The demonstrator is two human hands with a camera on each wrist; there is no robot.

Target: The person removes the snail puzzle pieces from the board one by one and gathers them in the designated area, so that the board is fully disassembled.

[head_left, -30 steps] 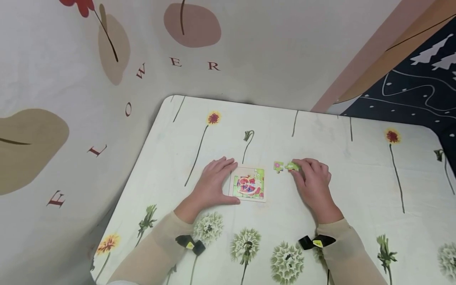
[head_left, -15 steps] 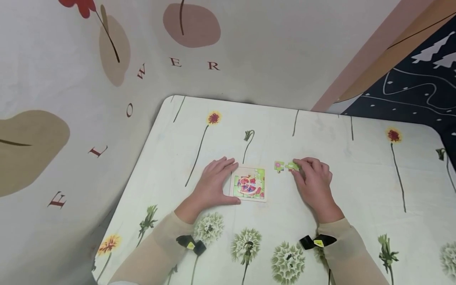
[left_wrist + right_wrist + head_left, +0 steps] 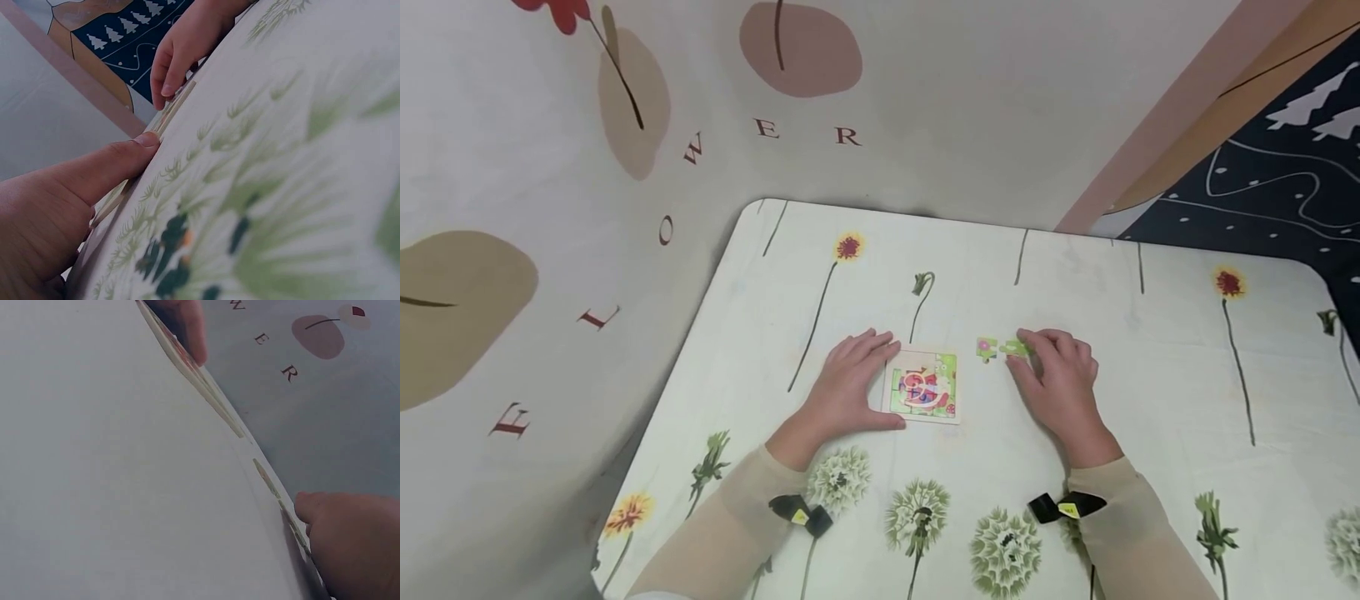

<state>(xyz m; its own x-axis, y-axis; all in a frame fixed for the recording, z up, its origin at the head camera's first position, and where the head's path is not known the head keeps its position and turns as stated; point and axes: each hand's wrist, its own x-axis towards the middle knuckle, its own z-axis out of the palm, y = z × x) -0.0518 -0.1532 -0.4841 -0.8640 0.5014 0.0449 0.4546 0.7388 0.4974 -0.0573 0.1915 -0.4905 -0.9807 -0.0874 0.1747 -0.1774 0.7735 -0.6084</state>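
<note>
A small square jigsaw puzzle (image 3: 923, 387) in a pale wooden frame lies on the table, mostly filled with colourful pieces; a bare patch shows at its upper left. My left hand (image 3: 850, 387) holds the frame from its left side, thumb along the near edge and fingers at the far left corner. The left thumb (image 3: 119, 165) lies on the frame's edge in the left wrist view. To the right, my right hand (image 3: 1060, 383) has thumb and index finger at either side of a green puzzle piece (image 3: 1013, 348), partly covered. Just left of it lies another green piece (image 3: 985, 348) with a pink flower.
A white cloth with printed flowers covers the table (image 3: 1120, 367). Its far edge meets a wall hanging (image 3: 962, 133) with printed letters. Both forearms carry black wrist straps (image 3: 1067, 507).
My right thumb has drawn back slightly from the green piece, showing more of it. The left hand and the puzzle frame stay in place.
</note>
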